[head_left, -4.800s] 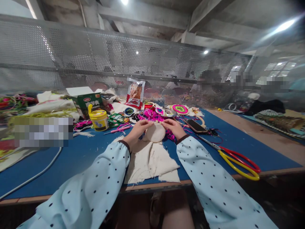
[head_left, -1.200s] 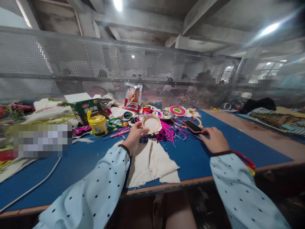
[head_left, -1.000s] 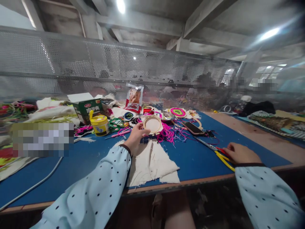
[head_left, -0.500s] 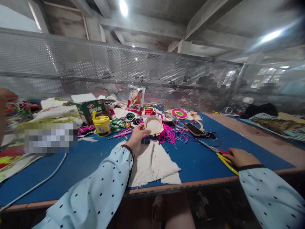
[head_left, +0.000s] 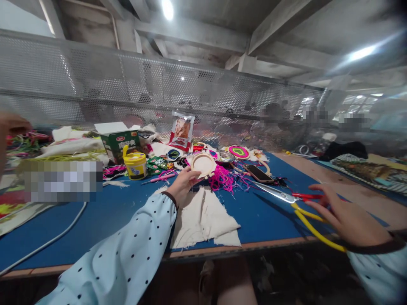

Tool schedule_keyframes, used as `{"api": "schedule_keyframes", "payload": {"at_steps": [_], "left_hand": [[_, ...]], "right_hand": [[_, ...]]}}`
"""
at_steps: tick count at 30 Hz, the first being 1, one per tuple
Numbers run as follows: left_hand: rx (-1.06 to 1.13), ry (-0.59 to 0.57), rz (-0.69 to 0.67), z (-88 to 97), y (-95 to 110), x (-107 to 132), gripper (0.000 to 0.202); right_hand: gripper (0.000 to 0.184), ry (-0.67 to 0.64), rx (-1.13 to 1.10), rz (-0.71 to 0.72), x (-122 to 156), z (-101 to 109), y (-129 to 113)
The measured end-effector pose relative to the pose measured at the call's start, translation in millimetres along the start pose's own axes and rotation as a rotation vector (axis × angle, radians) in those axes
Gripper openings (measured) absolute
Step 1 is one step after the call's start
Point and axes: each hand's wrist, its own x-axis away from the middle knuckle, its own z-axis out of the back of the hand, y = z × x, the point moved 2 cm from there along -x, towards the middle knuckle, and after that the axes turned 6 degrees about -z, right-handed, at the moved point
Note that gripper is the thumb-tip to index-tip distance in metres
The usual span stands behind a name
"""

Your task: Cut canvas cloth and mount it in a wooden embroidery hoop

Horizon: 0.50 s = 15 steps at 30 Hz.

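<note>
My left hand [head_left: 183,184] grips the near left edge of a small round embroidery hoop [head_left: 202,164] with pale cloth stretched in it. Thumb and fingers are closed on its rim. Under and in front of that hand lies a cream cloth [head_left: 206,218] with frayed edges. On the right, my right hand [head_left: 348,216] holds large scissors [head_left: 282,195] with one red and one yellow handle, its fingers around the handles. The blades point left toward a phone [head_left: 259,173]. Bright pink yarn [head_left: 222,178] is heaped just right of the hoop.
A yellow tub [head_left: 135,166], a green box [head_left: 117,142] and a red-and-white packet [head_left: 182,131] stand behind. A pink-handled tool [head_left: 162,177] lies left of the hoop. A perforated metal screen [head_left: 203,97] runs along the back. Another person's hand [head_left: 14,123] shows at far left.
My right hand has lifted the scissors off the table and come nearer, to the right. My left hand keeps hold of the hoop, which has shifted and tilted slightly.
</note>
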Motion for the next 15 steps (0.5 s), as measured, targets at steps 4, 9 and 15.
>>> {"api": "schedule_keyframes", "payload": {"at_steps": [4,9,15], "left_hand": [[0.049,0.012,0.002,5.1,-2.4,-3.1,0.037],[0.009,0.021,-0.056,7.9,0.0,-2.3,0.039],[-0.073,0.084,-0.109,11.8,2.3,-9.4,0.04]], "right_hand": [[0.05,-0.331,-0.517,-0.178,11.2,-0.5,-41.4],[0.064,-0.478,-1.121,-0.212,-7.2,-37.4,-96.7],[0.046,-0.685,-1.323,-0.059,-71.7,-103.5,-137.0]]}}
